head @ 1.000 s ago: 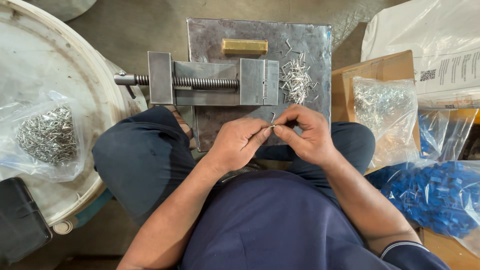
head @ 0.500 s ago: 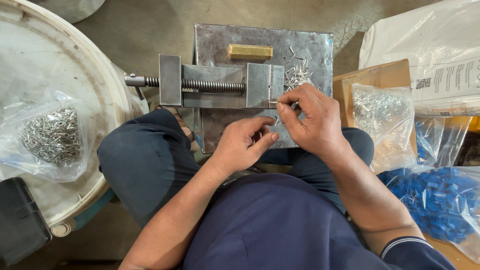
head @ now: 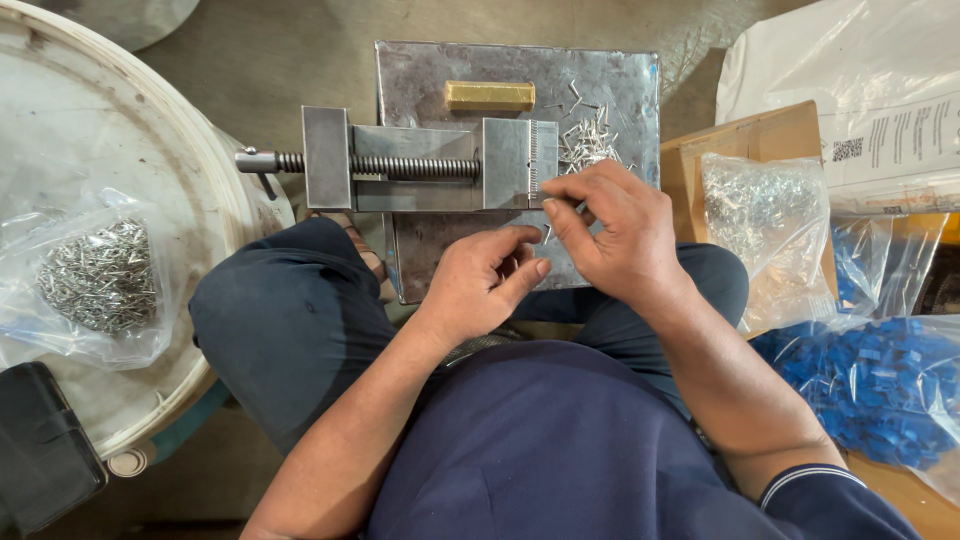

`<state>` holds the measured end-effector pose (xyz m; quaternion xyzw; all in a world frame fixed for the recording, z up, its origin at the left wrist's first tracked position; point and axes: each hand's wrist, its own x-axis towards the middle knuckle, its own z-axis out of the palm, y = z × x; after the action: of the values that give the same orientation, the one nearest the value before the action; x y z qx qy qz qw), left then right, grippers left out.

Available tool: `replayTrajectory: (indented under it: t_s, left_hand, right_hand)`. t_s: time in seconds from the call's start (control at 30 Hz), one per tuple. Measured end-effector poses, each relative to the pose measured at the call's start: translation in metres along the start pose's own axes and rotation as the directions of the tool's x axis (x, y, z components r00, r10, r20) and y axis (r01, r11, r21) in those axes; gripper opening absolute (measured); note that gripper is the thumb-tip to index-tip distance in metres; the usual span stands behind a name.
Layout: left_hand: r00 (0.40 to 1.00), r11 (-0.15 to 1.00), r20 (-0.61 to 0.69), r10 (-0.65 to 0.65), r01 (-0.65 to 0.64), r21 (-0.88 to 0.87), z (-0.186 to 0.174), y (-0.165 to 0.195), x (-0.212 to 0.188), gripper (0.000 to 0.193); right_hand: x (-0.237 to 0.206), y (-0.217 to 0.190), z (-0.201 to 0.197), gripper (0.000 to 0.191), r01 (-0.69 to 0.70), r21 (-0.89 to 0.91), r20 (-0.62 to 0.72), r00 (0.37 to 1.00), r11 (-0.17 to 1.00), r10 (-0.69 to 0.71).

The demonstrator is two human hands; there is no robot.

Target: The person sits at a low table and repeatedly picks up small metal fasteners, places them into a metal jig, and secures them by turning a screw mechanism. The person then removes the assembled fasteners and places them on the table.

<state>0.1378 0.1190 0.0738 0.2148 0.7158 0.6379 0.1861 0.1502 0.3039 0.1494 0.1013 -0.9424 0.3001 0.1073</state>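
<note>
At frame centre, the right hand (head: 612, 232) pinches a small metal pin (head: 551, 236) — light, stiff, slippery (best gripped mid-shaft) — beside the vise (head: 430, 165); the left hand (head: 487, 280) curls loosely, seemingly empty.

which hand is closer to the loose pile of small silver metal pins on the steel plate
Right. The right hand sits just below the pile of small silver pins, fingertips nearly touching it. The left hand is lower and further left.
</note>
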Motion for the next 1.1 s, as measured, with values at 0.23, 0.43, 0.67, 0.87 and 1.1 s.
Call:
replayTrajectory:
  t_s: [0.23, 0.43, 0.67, 0.87, 1.1]
  left_hand:
    - [0.989, 0.991, -0.055, 0.135, -0.135, 0.006, 0.003, -0.012, -0.007, 0.02]
    - [0.985, 0.987, -0.055, 0.162, -0.163, -0.013, 0.004, -0.013, -0.006, 0.02]
    - [0.993, 0.993, -0.028, 0.116, -0.116, -0.025, 0.003, -0.012, -0.007, 0.022]
    - [0.994, 0.993, -0.014, 0.112, -0.113, -0.041, 0.003, -0.012, -0.006, 0.023]
    - [0.99, 0.99, -0.02, 0.142, -0.142, 0.004, 0.003, -0.009, -0.006, 0.025]
  right_hand:
    - [-0.047, 0.031, 0.01, 0.01, -0.159, 0.048, -0.003, 0.987, 0.986, 0.159]
    - [-0.078, 0.044, 0.012, 0.01, -0.269, 0.014, 0.004, 0.963, 0.963, 0.269]
    - [-0.079, 0.045, 0.01, 0.012, -0.169, -0.084, 0.046, 0.984, 0.982, 0.173]
    - [-0.072, 0.034, 0.013, 0.011, -0.157, -0.107, 0.031, 0.986, 0.982, 0.161]
    - [-0.075, 0.039, 0.02, 0.007, -0.174, -0.162, 0.012, 0.984, 0.971, 0.179]
